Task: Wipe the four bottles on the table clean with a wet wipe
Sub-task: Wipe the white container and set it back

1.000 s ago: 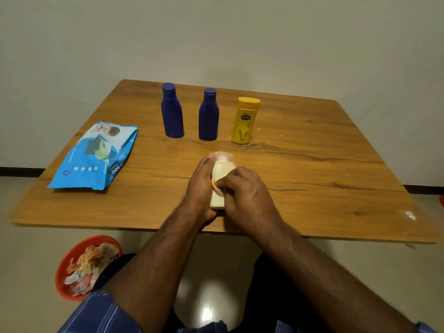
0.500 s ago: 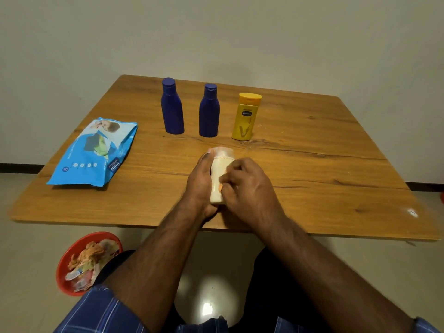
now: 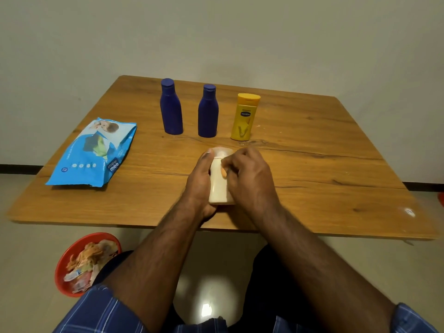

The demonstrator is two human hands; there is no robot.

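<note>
A person in blue plaid sleeves works at a wooden bench (image 3: 312, 169), seen from a head-worn camera. Nearest, on the floor at lower left, a red bowl (image 3: 63, 267) holds crumpled scraps. At the bench's near edge, the left hand (image 3: 200, 181) is wrapped around a cream bottle (image 3: 219, 186), bracing it upright with the thumb reaching to the pale cap. The right hand (image 3: 247, 176) is closed against the bottle's upper right side, its fingers bunched near the neck; a small orange-pink patch shows between them and the bottle, but whether that is a wet wipe or part of the bottle cannot be told.

To the left, midway across the bench, lies a blue wipes pack (image 3: 93, 155). Farther back stand three bottles in a row, well apart from the hands: a left blue bottle (image 3: 171, 109), a right blue bottle (image 3: 208, 112), and, rightmost, a yellow bottle (image 3: 245, 118).

The step in hand appears to be the wiping of the cream bottle near its neck. The next move likely calls for turning the bottle in the left hand so the rubbing reaches all round, then setting it down and reaching far for one of the other three.
</note>
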